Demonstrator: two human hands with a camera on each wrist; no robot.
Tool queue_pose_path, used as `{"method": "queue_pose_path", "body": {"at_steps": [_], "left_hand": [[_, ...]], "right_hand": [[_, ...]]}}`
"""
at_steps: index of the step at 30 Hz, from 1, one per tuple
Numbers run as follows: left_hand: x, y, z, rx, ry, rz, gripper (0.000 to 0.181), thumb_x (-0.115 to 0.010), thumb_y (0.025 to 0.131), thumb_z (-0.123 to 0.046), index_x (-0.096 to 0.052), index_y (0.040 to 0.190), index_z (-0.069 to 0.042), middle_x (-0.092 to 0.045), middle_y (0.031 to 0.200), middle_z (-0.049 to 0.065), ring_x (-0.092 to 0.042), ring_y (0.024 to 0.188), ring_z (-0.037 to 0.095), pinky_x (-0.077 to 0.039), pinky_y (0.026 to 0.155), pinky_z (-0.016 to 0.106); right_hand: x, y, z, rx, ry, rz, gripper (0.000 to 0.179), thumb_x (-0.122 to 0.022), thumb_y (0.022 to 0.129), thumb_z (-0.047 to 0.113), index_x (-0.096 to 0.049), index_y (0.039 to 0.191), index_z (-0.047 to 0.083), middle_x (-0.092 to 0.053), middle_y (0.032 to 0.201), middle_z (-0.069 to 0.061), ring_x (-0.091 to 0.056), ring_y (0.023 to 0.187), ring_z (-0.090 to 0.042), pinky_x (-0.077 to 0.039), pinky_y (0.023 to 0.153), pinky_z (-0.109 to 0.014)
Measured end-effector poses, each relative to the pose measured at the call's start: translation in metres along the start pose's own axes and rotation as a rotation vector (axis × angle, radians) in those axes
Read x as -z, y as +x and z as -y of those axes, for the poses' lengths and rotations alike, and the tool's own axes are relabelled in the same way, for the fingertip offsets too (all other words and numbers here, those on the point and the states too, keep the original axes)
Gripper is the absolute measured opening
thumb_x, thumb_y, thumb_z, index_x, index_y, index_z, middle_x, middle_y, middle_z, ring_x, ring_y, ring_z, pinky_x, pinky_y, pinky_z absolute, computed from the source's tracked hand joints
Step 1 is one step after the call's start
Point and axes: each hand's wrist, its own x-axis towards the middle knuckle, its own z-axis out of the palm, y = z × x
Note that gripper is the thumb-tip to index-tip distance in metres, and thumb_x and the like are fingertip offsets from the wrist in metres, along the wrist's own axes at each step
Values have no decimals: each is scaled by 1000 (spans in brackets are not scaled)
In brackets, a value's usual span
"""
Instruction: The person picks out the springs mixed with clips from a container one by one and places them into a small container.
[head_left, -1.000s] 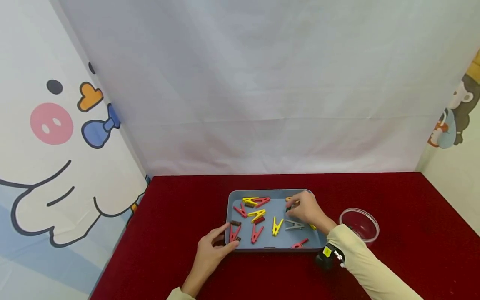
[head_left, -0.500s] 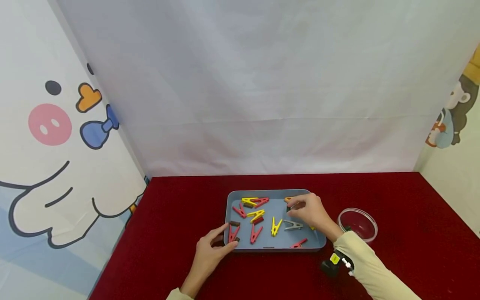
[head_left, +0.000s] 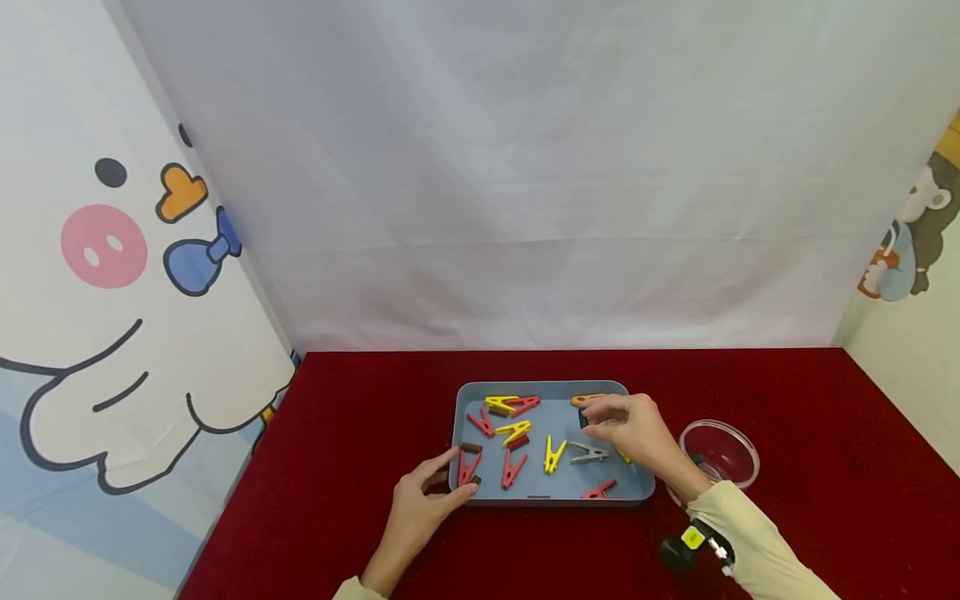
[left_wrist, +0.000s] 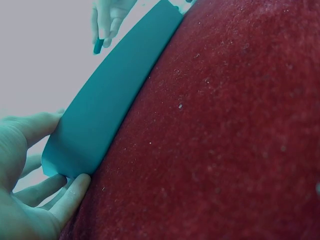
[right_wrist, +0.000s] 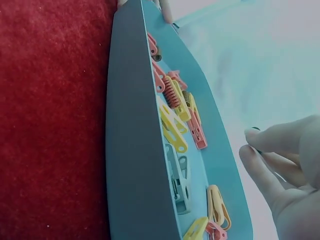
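Note:
A blue-grey tray [head_left: 555,502] holds several red, yellow and grey clothes pegs, among them a grey peg [head_left: 589,452]. Above its right half my right hand [head_left: 633,429] pinches a short dark green piece [head_left: 583,419] between thumb and fingertips; in the left wrist view the piece [left_wrist: 98,46] looks like a small cylinder. Its exact kind is too small to tell. My left hand [head_left: 420,496] grips the tray's front left corner, its fingers at the left side and thumb at the front. In the right wrist view an orange peg [right_wrist: 217,207] lies below the right hand.
Coil springs lie among the pegs, including a brown spring [head_left: 471,447] and a red-brown spring [right_wrist: 171,92]. A clear round dish [head_left: 742,479] stands right of the tray, close to the right forearm, with a dark green bit inside. Red cloth [head_left: 360,417] covers the table.
My right hand has moved slightly right and nearer to me with the dark green piece, uncovering more of the orange peg. The left hand stays at the tray corner.

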Motion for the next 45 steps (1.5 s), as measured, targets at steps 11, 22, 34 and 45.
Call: {"method": "queue_pose_path", "body": {"at_steps": [11,22,34,45], "left_hand": [[0,0,1,13,-14,3,60,-75,70,-21,-52,124,-10,-52,119,14,-54,98,31,-48,66,22],[-2,9,26,7,-9,-18,60,-76,67,-26,-54,122,-18,-55,117,5,-56,94,21,-48,67,24],[-3,11,33,-5,-2,-32,59,-77,66,-30,-55,120,-21,-56,115,2,-57,93,18,-48,66,24],[0,1,3,4,-53,-2,59,-76,68,-20,-53,122,-8,-54,117,13,-55,96,30,-49,65,23]], "right_hand": [[8,-13,5,67,93,7,18,-73,72,18,-69,88,10,-65,97,-2,-59,86,-17,-49,70,-26],[17,-24,9,69,180,9,19,-73,71,20,-69,86,9,-61,106,-5,-59,91,-15,-49,72,-26],[29,-34,15,60,253,25,22,-72,72,16,-67,91,6,-59,110,-8,-60,89,-18,-50,70,-28],[41,-39,17,127,292,40,21,-69,75,10,-65,94,1,-58,111,-14,-61,89,-24,-51,66,-31]]}}
